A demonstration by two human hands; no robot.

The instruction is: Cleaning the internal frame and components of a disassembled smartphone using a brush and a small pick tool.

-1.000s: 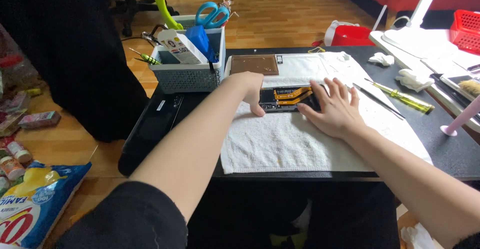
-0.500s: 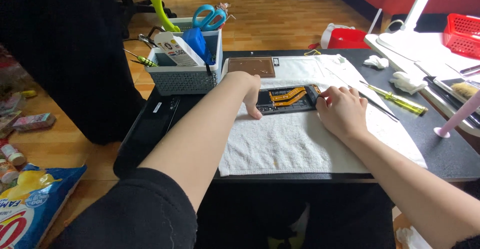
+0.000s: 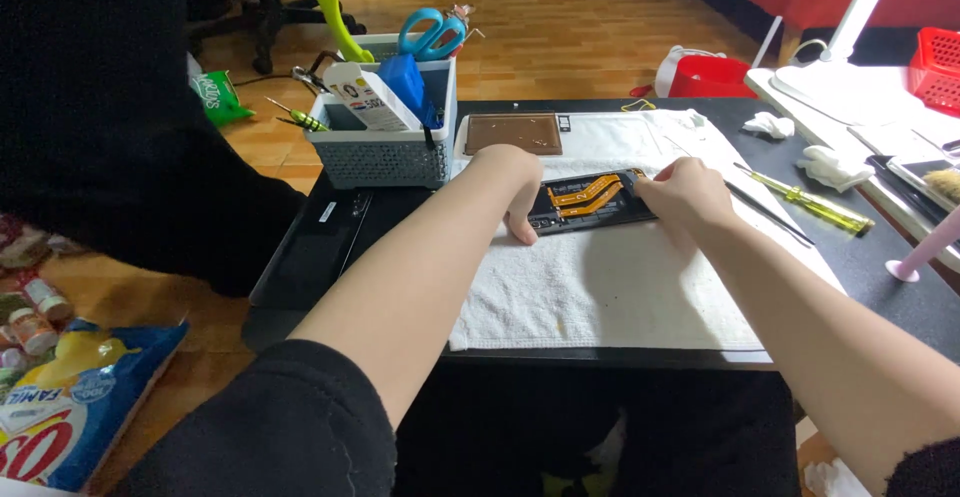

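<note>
Opened phone (image 3: 590, 200), back off, orange flex cables showing, lies on white towel (image 3: 600, 287) on the black table (image 3: 880, 277). Left hand (image 3: 512, 182) is curled over its left end, thumb down on the towel; fingertips hidden behind the knuckles, so cannot tell if they pinch anything. Right hand (image 3: 685, 189) is bunched at the phone's right end, fingertips pressed on its edge; hold itself not visible, nothing seen between the fingers. Phone's middle shows between the hands, both ends covered.

Versus a second ago: right hand was spread flat over the phone, now drawn up to the right edge, exposing more of the board. Left hand barely moved.

Beyond the left hand: brown square tray (image 3: 513, 133), then grey basket (image 3: 385, 147) holding blue scissors (image 3: 430, 32), a white tag-shaped pack and a blue box. Right of the right hand: yellow-green screwdriver (image 3: 805, 200). Blue-yellow snack bag (image 3: 60, 407) on floor, cut off at frame corner.
</note>
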